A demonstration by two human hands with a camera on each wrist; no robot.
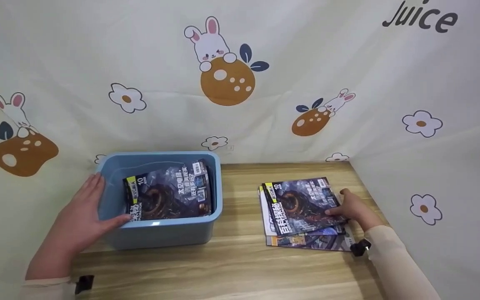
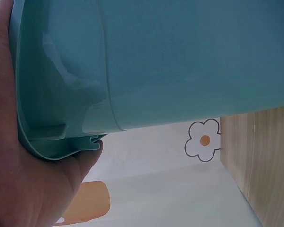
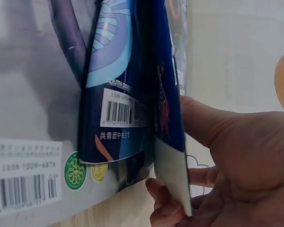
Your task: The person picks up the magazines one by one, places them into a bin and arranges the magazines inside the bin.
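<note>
On the left, a blue plastic bin [image 1: 217,187] contains magazines [image 1: 163,196], the top one dark with a yellow strip. My left hand [image 1: 77,223] grips the bin's near left corner, thumb over the front rim, as the left wrist view shows with the rim [image 2: 21,94] against the palm. A similar dark magazine [image 1: 302,206] tops a small uneven stack on the right. My right hand [image 1: 352,208] pinches its right edge. In the right wrist view, that magazine [image 3: 173,175] stands raised from the barcoded magazines [image 3: 116,137] under it.
The wooden table [image 1: 240,258] carries the bin and the stack, with bare wood between them. A pale cloth [image 1: 161,121] printed with rabbits, fruit and flowers rises behind the table and along its sides.
</note>
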